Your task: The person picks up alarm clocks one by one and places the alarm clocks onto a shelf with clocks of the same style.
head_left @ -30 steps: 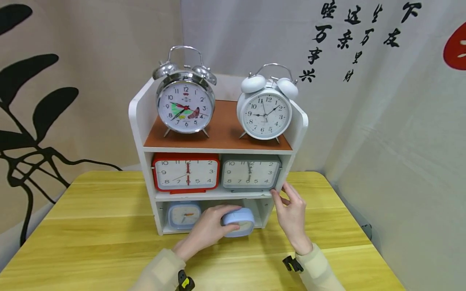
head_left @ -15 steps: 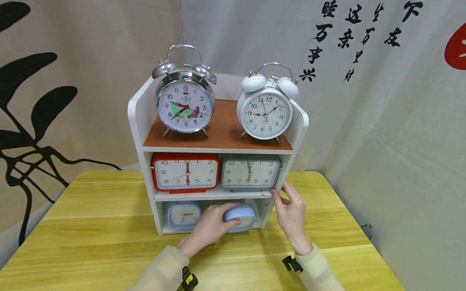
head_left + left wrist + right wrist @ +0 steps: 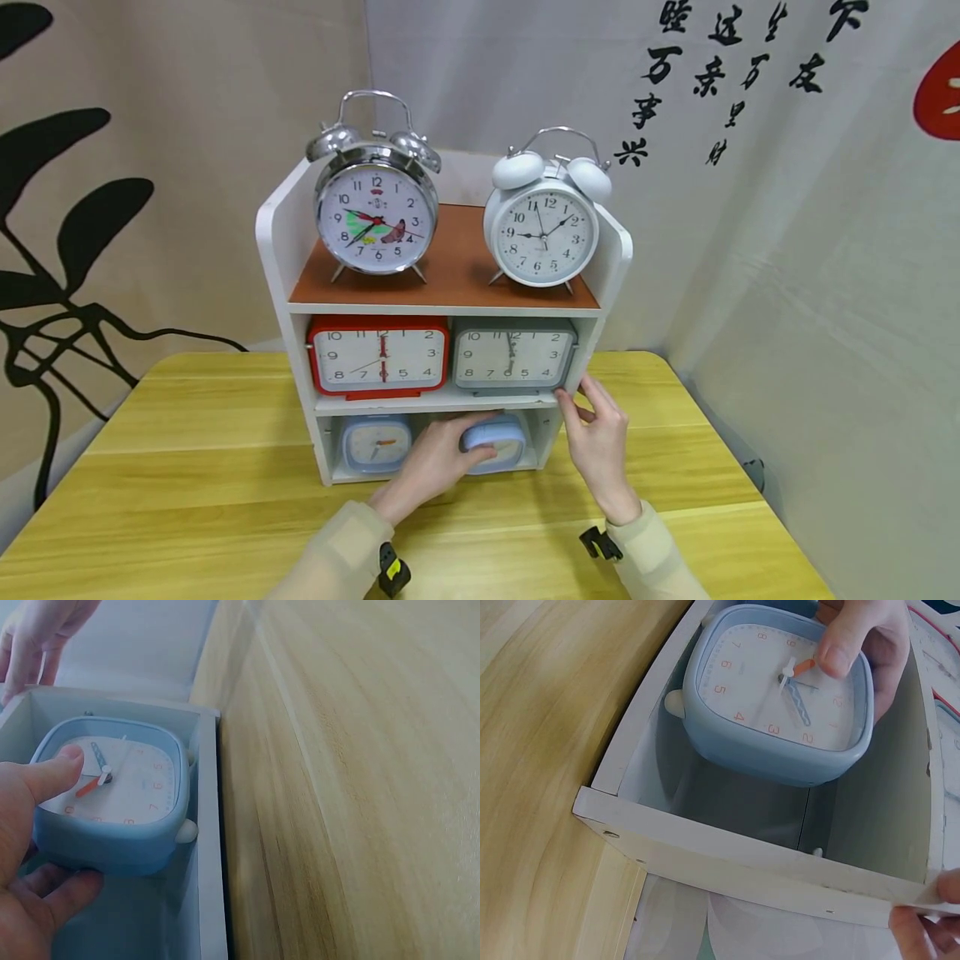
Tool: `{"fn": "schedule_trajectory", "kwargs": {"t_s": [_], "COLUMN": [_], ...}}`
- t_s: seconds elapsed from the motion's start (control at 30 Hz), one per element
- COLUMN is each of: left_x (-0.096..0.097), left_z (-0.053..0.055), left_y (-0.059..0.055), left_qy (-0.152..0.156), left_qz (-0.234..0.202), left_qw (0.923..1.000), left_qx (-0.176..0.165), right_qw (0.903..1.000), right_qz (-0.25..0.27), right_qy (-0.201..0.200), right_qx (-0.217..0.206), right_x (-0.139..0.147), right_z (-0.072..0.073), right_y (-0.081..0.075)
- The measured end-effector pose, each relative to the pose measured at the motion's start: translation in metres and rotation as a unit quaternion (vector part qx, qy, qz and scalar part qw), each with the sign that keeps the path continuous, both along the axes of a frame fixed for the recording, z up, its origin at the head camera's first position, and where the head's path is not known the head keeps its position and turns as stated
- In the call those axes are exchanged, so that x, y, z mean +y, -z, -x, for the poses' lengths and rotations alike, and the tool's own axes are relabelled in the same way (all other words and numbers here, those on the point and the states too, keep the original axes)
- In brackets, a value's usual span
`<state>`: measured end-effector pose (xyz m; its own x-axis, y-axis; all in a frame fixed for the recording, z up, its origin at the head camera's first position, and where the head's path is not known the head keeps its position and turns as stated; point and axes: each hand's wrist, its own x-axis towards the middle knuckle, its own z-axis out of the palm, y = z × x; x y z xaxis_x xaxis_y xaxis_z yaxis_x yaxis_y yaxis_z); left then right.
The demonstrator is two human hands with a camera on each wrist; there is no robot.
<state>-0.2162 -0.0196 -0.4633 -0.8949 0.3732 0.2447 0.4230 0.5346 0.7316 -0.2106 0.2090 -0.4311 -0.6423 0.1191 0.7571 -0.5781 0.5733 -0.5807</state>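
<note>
My left hand [image 3: 442, 454] grips a light-blue square alarm clock [image 3: 504, 442], thumb over its face and fingers around the other side. That clock stands in the right part of the bottom compartment, its rounded foot near the compartment's front lip in the right wrist view. With thumb and fingers, my right hand [image 3: 603, 433] holds the right side edge of the white shelf [image 3: 442, 407], level with the middle board. A second light-blue clock [image 3: 377, 443] sits at the bottom left, beside my left hand.
Above, a red clock [image 3: 378, 360] and a grey clock [image 3: 513, 358] fill the middle tier. A silver twin-bell clock [image 3: 377, 218] and a white twin-bell clock [image 3: 542, 233] stand on top. Everything rests on a wooden table [image 3: 187, 500], with a curtain behind.
My left hand has moved the light-blue clock back and slightly up, from the shelf's front into the bottom compartment. My right hand keeps its place at the shelf edge.
</note>
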Motion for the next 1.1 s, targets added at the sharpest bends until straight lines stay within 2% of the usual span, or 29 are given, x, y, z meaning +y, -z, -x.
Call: {"fn": "schedule_trajectory", "kwargs": {"t_s": [0.27,0.4,0.53,0.63,0.7,0.8,0.9,0.97,1.1], "left_x": [0.003,0.005,0.008,0.010,0.011,0.012,0.013,0.013,0.014], "left_z": [0.000,-0.002,-0.004,-0.003,-0.003,-0.003,-0.003,-0.003,-0.002], "left_y": [0.001,0.003,0.004,0.006,0.008,0.010,0.011,0.010,0.011], "left_qy": [-0.006,-0.022,-0.038,-0.040,-0.043,-0.049,-0.051,-0.050,-0.050], "left_qz": [0.013,0.045,0.065,0.080,0.099,0.130,0.142,0.143,0.139], "left_qw": [0.9998,0.9967,0.9891,0.9786,0.9653,0.9403,0.9228,0.9172,0.9167], "left_qx": [0.012,0.064,0.126,0.185,0.238,0.311,0.355,0.368,0.371], "right_qw": [1.0000,1.0000,1.0000,1.0000,1.0000,1.0000,1.0000,1.0000,1.0000], "right_qz": [0.000,-0.002,-0.001,0.000,0.000,0.000,0.000,0.001,0.000], "right_qy": [0.001,0.002,0.001,0.001,0.002,0.002,0.003,0.003,0.004], "right_qx": [-0.004,-0.001,-0.001,-0.002,-0.002,-0.002,-0.001,-0.002,0.000], "right_x": [0.001,0.000,0.000,0.001,0.001,0.001,0.001,0.001,0.000], "right_z": [0.000,0.000,0.000,0.000,0.000,0.000,0.000,0.000,0.000], "right_y": [0.000,0.000,0.001,0.000,0.000,0.001,0.001,0.001,0.000]}}
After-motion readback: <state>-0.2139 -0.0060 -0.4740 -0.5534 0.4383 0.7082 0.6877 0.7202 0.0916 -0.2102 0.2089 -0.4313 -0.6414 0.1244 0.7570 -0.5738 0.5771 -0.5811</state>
